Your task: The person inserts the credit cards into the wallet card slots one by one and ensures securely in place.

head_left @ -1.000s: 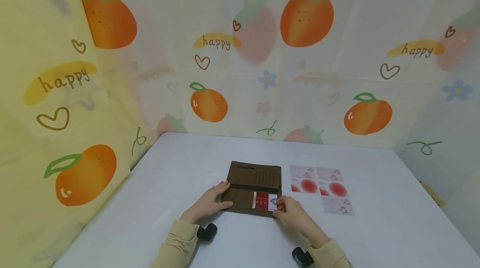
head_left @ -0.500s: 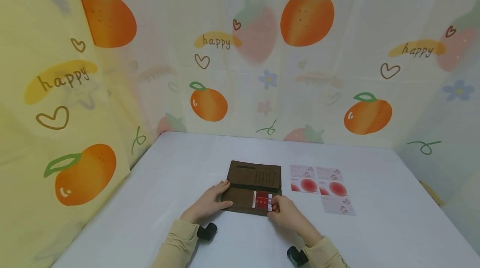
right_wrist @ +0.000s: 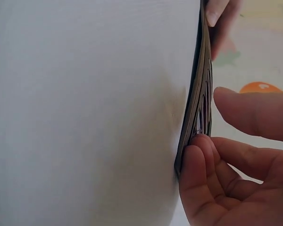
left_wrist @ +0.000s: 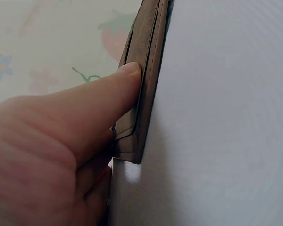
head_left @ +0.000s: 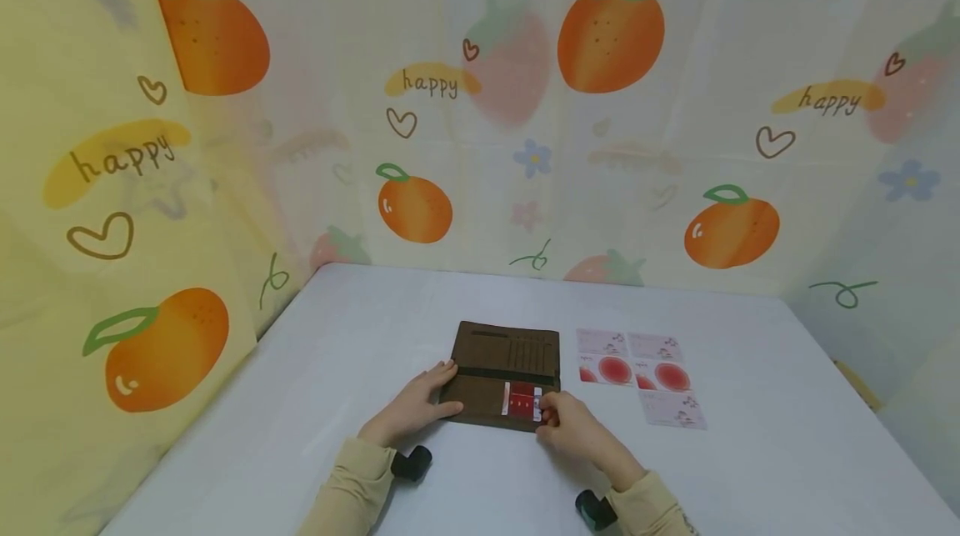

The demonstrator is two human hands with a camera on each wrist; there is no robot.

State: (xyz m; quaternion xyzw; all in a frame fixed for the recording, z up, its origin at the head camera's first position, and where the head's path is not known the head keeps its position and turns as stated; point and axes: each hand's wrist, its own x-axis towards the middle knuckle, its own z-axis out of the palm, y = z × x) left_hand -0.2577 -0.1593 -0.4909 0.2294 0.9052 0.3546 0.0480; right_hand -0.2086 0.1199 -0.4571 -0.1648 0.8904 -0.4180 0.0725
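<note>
A brown wallet lies open on the white table, a red-and-white card in a pocket of its nearer half. The left hand holds the wallet's left edge; in the left wrist view its thumb presses the inner face of the wallet, other fingers curled low behind. The right hand is at the right edge, fingertips on the card's whitish end. Seen from the right wrist, curled fingertips meet at the edge of the wallet, one digit raised apart. The card's held end is mostly hidden.
Several pink and red-patterned cards lie flat on the table to the right of the wallet. Behind and at the sides hangs a fruit-patterned curtain. Black wrist devices sit at both sleeves.
The right hand has moved slightly left, and the card has slid left with it, less of its white end now showing. The left hand has kept its hold on the wallet.
</note>
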